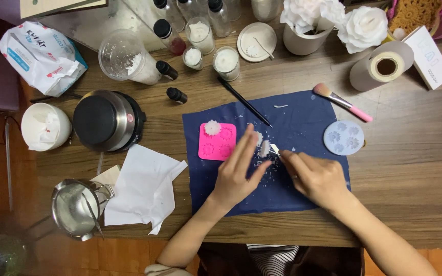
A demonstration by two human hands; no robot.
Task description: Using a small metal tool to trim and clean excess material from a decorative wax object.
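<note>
Over the dark blue cloth (303, 122) on the bench (410, 153), the left hand (239, 171) pinches a small white wax flower (264, 148) between thumb and fingertips, the grip closed on it. The right hand (315, 176) grasps a small metal blade (274, 149), its long axis lying roughly level, tip pointing left against the flower. White crumbs (267, 166) lie just under the grip. Left of it sits a pink mould (217, 141); well right, a pale blue round mould (344, 137).
</note>
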